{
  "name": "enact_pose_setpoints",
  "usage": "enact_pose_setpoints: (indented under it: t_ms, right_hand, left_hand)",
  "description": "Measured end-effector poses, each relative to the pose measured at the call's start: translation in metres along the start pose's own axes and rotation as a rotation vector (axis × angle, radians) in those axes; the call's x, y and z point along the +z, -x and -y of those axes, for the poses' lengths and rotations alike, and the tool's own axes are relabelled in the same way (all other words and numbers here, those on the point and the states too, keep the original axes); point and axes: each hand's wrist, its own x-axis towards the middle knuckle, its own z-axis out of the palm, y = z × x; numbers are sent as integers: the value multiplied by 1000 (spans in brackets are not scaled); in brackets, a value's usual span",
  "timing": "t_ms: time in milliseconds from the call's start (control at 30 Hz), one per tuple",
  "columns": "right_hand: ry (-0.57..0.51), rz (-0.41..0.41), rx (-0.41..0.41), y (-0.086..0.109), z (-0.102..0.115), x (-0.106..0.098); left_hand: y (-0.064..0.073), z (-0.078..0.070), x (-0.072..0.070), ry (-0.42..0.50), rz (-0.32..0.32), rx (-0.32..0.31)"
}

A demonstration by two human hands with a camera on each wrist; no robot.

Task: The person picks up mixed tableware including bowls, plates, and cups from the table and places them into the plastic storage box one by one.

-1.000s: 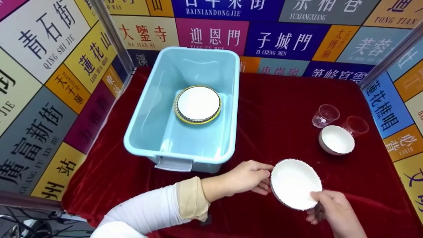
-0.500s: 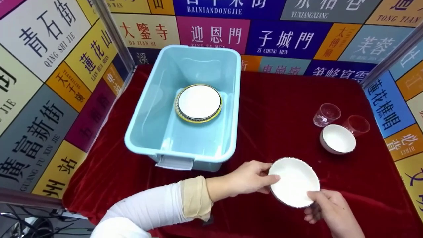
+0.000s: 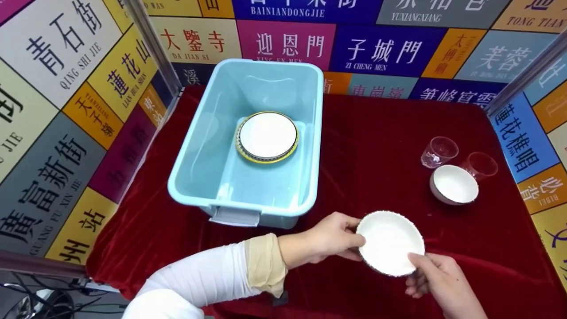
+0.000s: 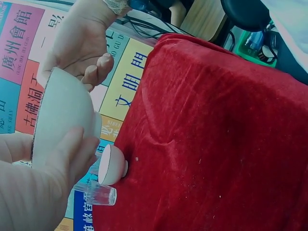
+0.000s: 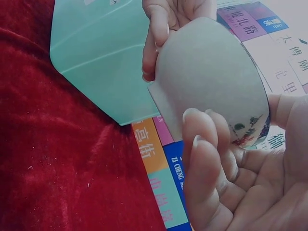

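Observation:
A white bowl with a dark patterned rim is held up between both hands, in front of the blue tub. My left hand pinches its left edge, thumb over the rim and fingers beneath. On the lower right edge my right hand grips it the same way. The right wrist view shows the underside of the bowl, with its foot ring and a coloured flower print near the rim. From the left wrist, the bowl appears side-on, both hands around it.
A light blue tub stands left of centre, holding a stack of plates. A second white bowl sits at the right beside two clear glasses. Red velvet cloth covers the table, with sign-printed panels around it.
My left hand has brought its thumb over the bowl's rim and now grips it. The bowl and right hand have shifted slightly left.

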Motion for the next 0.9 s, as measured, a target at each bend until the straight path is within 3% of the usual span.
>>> enact_pose_setpoints:
  t_ms: [633,900]
  right_hand:
    - [-36,-15,-28,0,-1,-1]
    - [-87,-130,-10,-2,-5,0]
  left_hand:
    - [2,-4,-7,10,-10,-1]
    - [5,-8,-12,-23,-15,-3]
